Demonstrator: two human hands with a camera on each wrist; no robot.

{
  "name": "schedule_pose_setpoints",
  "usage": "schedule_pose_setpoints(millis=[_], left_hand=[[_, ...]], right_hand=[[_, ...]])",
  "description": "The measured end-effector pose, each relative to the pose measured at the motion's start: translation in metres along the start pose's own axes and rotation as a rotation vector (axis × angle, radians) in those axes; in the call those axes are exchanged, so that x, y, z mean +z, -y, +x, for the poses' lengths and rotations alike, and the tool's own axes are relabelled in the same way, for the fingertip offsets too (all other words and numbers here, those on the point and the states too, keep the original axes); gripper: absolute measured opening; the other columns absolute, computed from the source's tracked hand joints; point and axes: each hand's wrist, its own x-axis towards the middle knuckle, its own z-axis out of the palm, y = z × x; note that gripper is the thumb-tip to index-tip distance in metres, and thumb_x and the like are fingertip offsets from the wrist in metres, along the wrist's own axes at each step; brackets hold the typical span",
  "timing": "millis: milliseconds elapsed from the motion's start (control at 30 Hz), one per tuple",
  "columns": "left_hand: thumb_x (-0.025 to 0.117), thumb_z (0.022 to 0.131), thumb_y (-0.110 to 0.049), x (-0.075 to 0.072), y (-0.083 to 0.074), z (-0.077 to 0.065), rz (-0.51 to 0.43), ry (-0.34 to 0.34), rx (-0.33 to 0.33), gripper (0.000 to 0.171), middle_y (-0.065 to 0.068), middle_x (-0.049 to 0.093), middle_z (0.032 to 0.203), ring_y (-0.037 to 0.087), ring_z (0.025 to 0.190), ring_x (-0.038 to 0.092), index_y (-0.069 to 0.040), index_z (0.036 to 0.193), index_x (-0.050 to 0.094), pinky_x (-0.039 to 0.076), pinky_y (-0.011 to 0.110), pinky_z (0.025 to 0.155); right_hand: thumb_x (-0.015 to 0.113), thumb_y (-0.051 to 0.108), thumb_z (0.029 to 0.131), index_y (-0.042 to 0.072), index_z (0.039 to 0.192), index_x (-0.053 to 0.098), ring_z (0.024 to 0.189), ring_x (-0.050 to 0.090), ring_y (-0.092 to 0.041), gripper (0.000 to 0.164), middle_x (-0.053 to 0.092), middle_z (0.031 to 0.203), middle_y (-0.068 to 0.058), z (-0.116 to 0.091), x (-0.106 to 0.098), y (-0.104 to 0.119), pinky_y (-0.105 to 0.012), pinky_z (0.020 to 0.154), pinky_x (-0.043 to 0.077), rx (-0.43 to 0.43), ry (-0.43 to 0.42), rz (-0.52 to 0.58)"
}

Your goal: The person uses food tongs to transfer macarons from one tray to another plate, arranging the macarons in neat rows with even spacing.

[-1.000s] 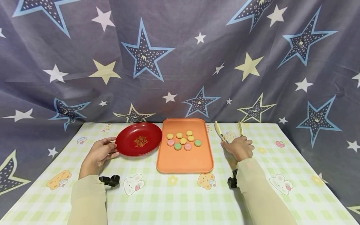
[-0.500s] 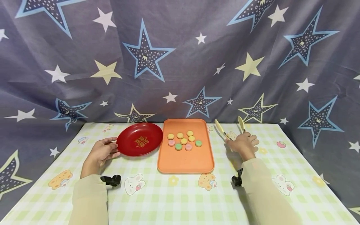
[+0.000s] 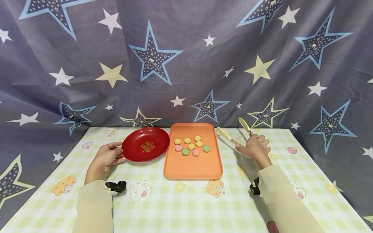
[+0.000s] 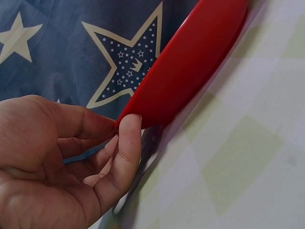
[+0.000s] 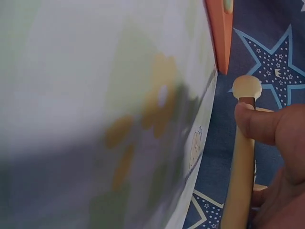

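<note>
At the left, my left hand (image 3: 106, 158) pinches the near-left rim of a red plate (image 3: 158, 145) with gold lettering. In the left wrist view, the thumb (image 4: 128, 143) and a forefinger meet at the rim of the plate (image 4: 190, 67), which is seen side-on. My right hand (image 3: 256, 150) holds tongs (image 3: 226, 135) with cream tips, their two arms spread apart and pointing back and left. The right wrist view has the thumb (image 5: 259, 125) laid along one arm of the tongs (image 5: 240, 167). Several small yellow, pink and green macarons (image 3: 191, 146) lie on an orange tray (image 3: 192, 168) between the hands.
A green-and-white checked cloth (image 3: 175, 210) with cartoon prints covers the table. Behind it hangs a dark curtain (image 3: 186, 71) with stars. The plate's right edge comes close to the tray's left side.
My right hand has risen and shifted right with the tongs, whose tips have swung to the left. My left hand and the plate stay put; the view has drifted slightly.
</note>
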Motion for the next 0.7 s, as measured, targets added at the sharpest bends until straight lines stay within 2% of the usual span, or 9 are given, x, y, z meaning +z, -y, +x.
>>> schedule_pose_setpoints(millis=[133, 333, 533, 700], left_hand=[[0.047, 0.104, 0.000, 0.001, 0.000, 0.000, 0.006, -0.012, -0.010, 0.057, 0.010, 0.056, 0.115, 0.013, 0.080, 0.067, 0.003, 0.158, 0.029, 0.064, 0.033, 0.080], [0.046, 0.104, 0.001, 0.000, 0.002, 0.001, 0.005, -0.010, 0.000, 0.057, 0.012, 0.055, 0.115, 0.013, 0.079, 0.066, 0.005, 0.157, 0.028, 0.064, 0.033, 0.079], [0.045, 0.104, 0.001, 0.001, 0.001, 0.000, 0.002, -0.014, 0.004, 0.056, 0.013, 0.055, 0.116, 0.013, 0.080, 0.067, 0.005, 0.157, 0.028, 0.064, 0.033, 0.080], [0.046, 0.103, 0.001, 0.001, 0.000, -0.001, -0.005, -0.015, -0.001, 0.056, 0.014, 0.056, 0.118, 0.014, 0.079, 0.067, 0.006, 0.157, 0.028, 0.064, 0.033, 0.080]], right_hand=[[0.069, 0.049, 0.091, -0.018, 0.127, 0.038, 0.115, 0.029, -0.055, 0.082, 0.033, 0.121, -0.038, -0.001, 0.000, -0.002, -0.069, 0.094, 0.034, -0.049, 0.014, -0.036], [0.072, 0.047, 0.090, -0.017, 0.133, 0.040, 0.114, 0.032, -0.054, 0.083, 0.037, 0.122, -0.038, -0.002, -0.001, -0.002, -0.068, 0.092, 0.035, -0.126, 0.030, -0.064], [0.074, 0.046, 0.089, -0.012, 0.128, 0.048, 0.108, 0.035, -0.049, 0.075, 0.041, 0.119, -0.033, -0.005, -0.002, -0.001, -0.061, 0.086, 0.036, -0.191, 0.001, -0.089], [0.075, 0.043, 0.089, -0.010, 0.134, 0.050, 0.108, 0.037, -0.046, 0.073, 0.046, 0.122, -0.029, -0.010, -0.005, 0.003, -0.060, 0.085, 0.037, -0.257, -0.029, -0.098]])
